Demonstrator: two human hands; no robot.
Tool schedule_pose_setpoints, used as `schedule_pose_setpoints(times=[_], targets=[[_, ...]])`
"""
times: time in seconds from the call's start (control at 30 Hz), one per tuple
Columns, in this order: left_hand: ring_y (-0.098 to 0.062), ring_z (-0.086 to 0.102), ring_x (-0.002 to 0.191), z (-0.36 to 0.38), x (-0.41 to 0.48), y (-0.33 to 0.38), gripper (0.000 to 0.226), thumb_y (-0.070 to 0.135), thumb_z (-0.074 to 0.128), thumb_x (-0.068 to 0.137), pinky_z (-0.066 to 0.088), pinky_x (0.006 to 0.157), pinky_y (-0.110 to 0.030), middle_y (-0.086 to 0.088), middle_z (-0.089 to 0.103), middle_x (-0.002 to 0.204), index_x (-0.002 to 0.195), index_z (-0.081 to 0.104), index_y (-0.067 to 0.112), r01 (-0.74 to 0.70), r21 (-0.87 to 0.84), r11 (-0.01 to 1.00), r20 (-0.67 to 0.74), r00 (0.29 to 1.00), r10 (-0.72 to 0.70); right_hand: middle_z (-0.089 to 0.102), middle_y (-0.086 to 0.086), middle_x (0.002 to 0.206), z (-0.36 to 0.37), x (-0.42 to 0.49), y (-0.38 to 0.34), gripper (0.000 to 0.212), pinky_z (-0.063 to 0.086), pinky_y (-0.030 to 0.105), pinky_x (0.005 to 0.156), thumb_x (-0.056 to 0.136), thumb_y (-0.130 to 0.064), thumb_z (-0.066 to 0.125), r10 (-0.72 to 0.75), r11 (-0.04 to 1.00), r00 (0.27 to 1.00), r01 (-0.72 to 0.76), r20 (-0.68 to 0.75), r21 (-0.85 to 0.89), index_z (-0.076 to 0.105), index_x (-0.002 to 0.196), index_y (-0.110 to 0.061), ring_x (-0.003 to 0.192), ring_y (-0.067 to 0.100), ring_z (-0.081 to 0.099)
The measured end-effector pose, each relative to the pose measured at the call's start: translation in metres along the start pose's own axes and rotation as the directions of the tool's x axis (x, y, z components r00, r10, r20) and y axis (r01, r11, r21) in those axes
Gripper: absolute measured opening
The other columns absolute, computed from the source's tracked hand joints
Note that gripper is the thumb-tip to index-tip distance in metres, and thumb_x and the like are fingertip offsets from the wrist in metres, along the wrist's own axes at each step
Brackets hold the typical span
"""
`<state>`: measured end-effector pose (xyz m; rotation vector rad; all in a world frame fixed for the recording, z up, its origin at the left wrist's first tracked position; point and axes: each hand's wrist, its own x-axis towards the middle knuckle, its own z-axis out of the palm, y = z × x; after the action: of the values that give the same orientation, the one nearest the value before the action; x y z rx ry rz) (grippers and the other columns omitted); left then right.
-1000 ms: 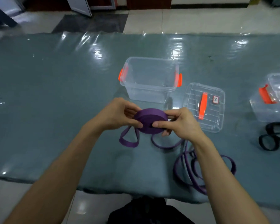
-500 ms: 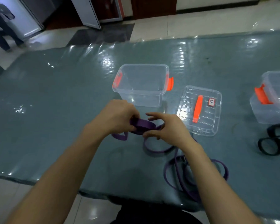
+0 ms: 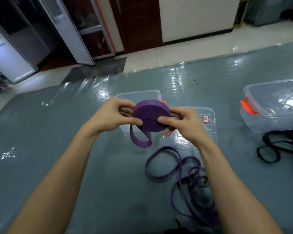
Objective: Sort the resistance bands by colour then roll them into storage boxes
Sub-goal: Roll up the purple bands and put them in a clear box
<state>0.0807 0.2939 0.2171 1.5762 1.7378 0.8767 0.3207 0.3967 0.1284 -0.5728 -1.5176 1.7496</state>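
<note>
A purple resistance band, wound into a flat roll [image 3: 150,115], is held upright above the table by both hands. My left hand [image 3: 113,115] pinches its left side and my right hand [image 3: 181,122] pinches its right side, thumbs on the face. A short loose loop [image 3: 139,140] hangs from the roll. Behind the roll stands an open clear storage box [image 3: 139,95] with orange latches. More purple bands [image 3: 184,171] lie loose on the table under my right forearm. Black bands [image 3: 281,146] lie at the right.
A clear lid [image 3: 208,122] with a small label lies flat right of the open box. A second clear box [image 3: 274,105] with an orange latch stands at the far right. The table [image 3: 49,141] has a grey-blue shiny cover. Beyond it are floor and doors.
The roll has risen from near the tabletop and tilted upright to face me, with both hands gripping it. The camera has tilted up, showing more of the room.
</note>
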Motion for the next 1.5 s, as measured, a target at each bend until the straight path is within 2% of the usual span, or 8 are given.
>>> schedule_pose_setpoints(times=[0.13, 0.27, 0.43, 0.63, 0.9, 1.03, 1.33, 1.5], targets=[[-0.025, 0.084, 0.092, -0.014, 0.019, 0.033, 0.044, 0.025, 0.1, 0.068, 0.067, 0.092, -0.043, -0.006, 0.086, 0.096, 0.107, 0.085, 0.011, -0.037, 0.046, 0.998, 0.027, 0.999, 0.036, 0.082, 0.008, 0.107, 0.002, -0.003, -0.003, 0.025, 0.064, 0.036, 0.056, 0.092, -0.014, 0.085, -0.023, 0.998, 1.0, 0.022, 0.002, 0.056, 0.079, 0.116, -0.018, 0.065, 0.039, 0.078], [-0.011, 0.079, 0.076, -0.013, 0.034, 0.058, 0.028, 0.037, 0.101, 0.073, 0.066, 0.079, -0.043, 0.009, 0.082, 0.08, 0.093, 0.086, 0.025, -0.165, 0.606, 0.778, 0.171, 0.982, 0.075, 0.078, -0.015, 0.117, -0.001, -0.007, -0.008, 0.058, 0.051, 0.027, 0.042, 0.069, -0.059, 0.097, -0.007, 0.928, 0.999, -0.011, -0.047, -0.374, 0.072, 0.121, -0.049, 0.054, 0.029, 0.076], [-0.006, 0.071, 0.067, 0.007, 0.047, 0.07, 0.031, 0.049, 0.098, 0.067, 0.062, 0.068, -0.041, 0.014, 0.077, 0.07, 0.087, 0.083, 0.03, -0.273, 0.779, 0.564, 0.317, 0.948, 0.021, 0.078, -0.002, 0.076, 0.01, -0.003, 0.0, 0.039, 0.049, 0.025, 0.043, 0.067, -0.063, 0.093, -0.013, 0.883, 1.0, 0.01, -0.005, -0.469, 0.08, 0.094, -0.038, 0.047, 0.022, 0.072], [-0.019, 0.084, 0.095, -0.01, 0.04, 0.025, 0.055, 0.062, 0.1, 0.061, 0.067, 0.094, -0.045, 0.001, 0.086, 0.096, 0.104, 0.087, 0.031, -0.042, 0.162, 0.986, 0.174, 0.985, 0.014, 0.082, 0.012, 0.084, -0.008, -0.009, 0.008, 0.046, 0.053, 0.028, 0.047, 0.065, -0.052, 0.1, 0.024, 0.996, 0.994, -0.032, -0.106, -0.077, 0.087, 0.101, -0.025, 0.048, 0.029, 0.069], [-0.023, 0.084, 0.094, 0.035, 0.027, -0.007, 0.051, 0.051, 0.098, 0.07, 0.063, 0.081, -0.026, -0.011, 0.085, 0.103, 0.111, 0.086, 0.023, -0.06, -0.366, 0.929, -0.212, 0.977, -0.021, 0.08, 0.017, 0.082, 0.007, -0.005, 0.02, 0.034, 0.05, 0.027, 0.045, 0.073, -0.039, 0.094, 0.039, 0.969, 0.962, 0.03, -0.27, 0.244, 0.087, 0.096, -0.015, 0.044, 0.024, 0.065], [-0.012, 0.07, 0.061, 0.061, 0.023, -0.009, 0.025, 0.036, 0.085, 0.094, 0.05, 0.053, -0.02, -0.006, 0.083, 0.086, 0.107, 0.069, 0.023, -0.09, -0.413, 0.906, -0.364, 0.928, -0.074, 0.08, 0.017, 0.085, 0.024, -0.004, 0.033, 0.028, 0.049, 0.024, 0.046, 0.076, -0.037, 0.096, 0.121, 0.912, 0.943, 0.018, -0.309, 0.41, 0.087, 0.094, -0.017, 0.044, 0.019, 0.065], [-0.027, 0.081, 0.095, 0.07, 0.023, -0.021, 0.02, 0.006, 0.077, 0.1, 0.067, 0.078, -0.036, -0.015, 0.083, 0.111, 0.119, 0.072, 0.004, -0.083, -0.484, 0.871, -0.338, 0.936, -0.098, 0.081, 0.021, 0.104, 0.029, -0.006, 0.052, 0.057, 0.054, 0.022, 0.049, 0.071, -0.046, 0.092, 0.234, 0.824, 0.914, -0.005, -0.331, 0.567, 0.081, 0.113, -0.008, 0.051, 0.017, 0.072], [-0.026, 0.082, 0.089, 0.058, 0.025, -0.025, 0.017, 0.003, 0.079, 0.097, 0.067, 0.075, -0.033, -0.011, 0.084, 0.104, 0.114, 0.078, 0.005, -0.094, -0.327, 0.94, -0.342, 0.939, -0.025, 0.082, 0.016, 0.092, 0.017, -0.007, 0.053, 0.072, 0.044, 0.026, 0.037, 0.078, -0.071, 0.082, 0.233, 0.941, 0.933, -0.144, -0.275, 0.307, 0.076, 0.109, -0.005, 0.045, 0.024, 0.068]])
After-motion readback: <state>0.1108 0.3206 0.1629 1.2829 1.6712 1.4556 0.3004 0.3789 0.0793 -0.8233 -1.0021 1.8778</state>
